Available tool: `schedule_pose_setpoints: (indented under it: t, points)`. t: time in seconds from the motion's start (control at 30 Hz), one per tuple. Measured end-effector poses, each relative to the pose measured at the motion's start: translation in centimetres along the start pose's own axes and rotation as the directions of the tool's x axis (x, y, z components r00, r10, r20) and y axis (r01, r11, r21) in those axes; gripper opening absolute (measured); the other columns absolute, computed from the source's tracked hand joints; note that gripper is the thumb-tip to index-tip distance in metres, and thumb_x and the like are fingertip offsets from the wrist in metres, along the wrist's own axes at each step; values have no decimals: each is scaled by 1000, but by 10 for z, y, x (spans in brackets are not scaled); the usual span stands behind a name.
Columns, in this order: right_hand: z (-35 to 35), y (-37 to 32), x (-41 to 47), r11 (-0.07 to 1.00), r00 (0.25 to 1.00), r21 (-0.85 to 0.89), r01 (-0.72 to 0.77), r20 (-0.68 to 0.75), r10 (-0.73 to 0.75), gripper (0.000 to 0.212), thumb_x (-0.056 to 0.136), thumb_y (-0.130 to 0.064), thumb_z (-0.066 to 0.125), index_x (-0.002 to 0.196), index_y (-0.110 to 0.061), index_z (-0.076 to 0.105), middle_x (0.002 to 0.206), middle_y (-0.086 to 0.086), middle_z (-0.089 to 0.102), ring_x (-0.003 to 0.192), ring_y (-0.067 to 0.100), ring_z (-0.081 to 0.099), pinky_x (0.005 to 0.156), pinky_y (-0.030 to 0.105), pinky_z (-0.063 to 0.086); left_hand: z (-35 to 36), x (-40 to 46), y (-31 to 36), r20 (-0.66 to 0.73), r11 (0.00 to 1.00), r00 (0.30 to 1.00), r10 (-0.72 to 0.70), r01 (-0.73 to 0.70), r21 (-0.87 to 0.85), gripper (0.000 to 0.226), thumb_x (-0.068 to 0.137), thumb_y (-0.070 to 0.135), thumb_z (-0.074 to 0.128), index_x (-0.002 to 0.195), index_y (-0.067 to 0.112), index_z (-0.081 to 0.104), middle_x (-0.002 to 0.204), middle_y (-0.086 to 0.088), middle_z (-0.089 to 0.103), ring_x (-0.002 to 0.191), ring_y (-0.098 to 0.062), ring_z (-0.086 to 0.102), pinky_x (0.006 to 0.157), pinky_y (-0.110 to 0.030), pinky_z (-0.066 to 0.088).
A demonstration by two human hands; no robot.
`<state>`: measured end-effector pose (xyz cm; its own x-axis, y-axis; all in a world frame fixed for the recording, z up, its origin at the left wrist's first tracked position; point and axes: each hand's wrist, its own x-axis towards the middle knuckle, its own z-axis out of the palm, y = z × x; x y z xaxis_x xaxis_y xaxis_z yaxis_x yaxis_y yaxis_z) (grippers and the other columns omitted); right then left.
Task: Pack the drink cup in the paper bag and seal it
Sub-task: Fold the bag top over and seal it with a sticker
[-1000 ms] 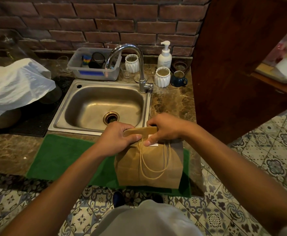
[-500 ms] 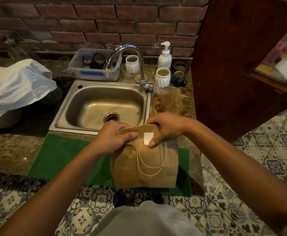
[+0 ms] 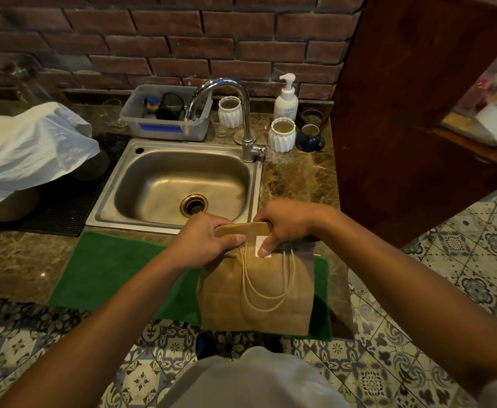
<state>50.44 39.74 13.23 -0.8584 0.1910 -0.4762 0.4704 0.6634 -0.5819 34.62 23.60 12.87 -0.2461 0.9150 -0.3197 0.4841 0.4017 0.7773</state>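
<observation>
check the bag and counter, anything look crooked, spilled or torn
Nothing stands out. The paper bag stands upright on the green mat, its top folded over and held by both hands, left hand and right hand. A white sticker sits straight across the fold. No spill or tear shows.

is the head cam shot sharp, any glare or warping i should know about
Head view: dim, warm light; the paper bag and both hands, left hand and right hand, look sharp. Bright highlights glint on the faucet and sink rim. Wide-angle distortion bends the brick wall and stretches the forearms toward the corners.
</observation>
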Motion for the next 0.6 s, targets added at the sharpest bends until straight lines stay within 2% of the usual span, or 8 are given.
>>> schedule_pose_setpoints:
  t: [0.13,0.3,0.43,0.6]
  points:
    - [-4,6,-1,1000,999,16,-15,45,14,32,73,-37,90,89,-38,62,84,-16,69,79,4,65,63,21,45,-5,1,-3,-24,998,1000,-5,3,-60,8,87,34,79,80,38,79,71,7,77,65,-7,72,61,-30,57]
    - [0,9,-1,998,999,48,-33,2,33,29,73,-38,90,90,-34,67,87,-12,73,80,8,69,67,26,52,-6,3,-4,-26,999,999,-23,22,-40,10,87,35,80,82,27,80,73,5,78,68,-11,73,65,-38,58]
    - [4,9,-3,999,999,35,-16,-33,17,29,75,-39,89,93,-34,67,88,-13,71,83,9,68,69,27,51,-6,4,-5,-15,999,999,-32,32,-42,10,87,35,79,81,28,80,74,5,78,69,-9,73,63,-34,57]
    - [4,13,-10,998,997,65,8,-79,-3,41,72,-47,89,100,-25,69,93,-9,71,84,11,65,68,28,48,-7,0,-7,8,998,1000,-20,21,-66,9,87,35,79,81,29,80,73,7,78,67,-7,73,54,-19,54]
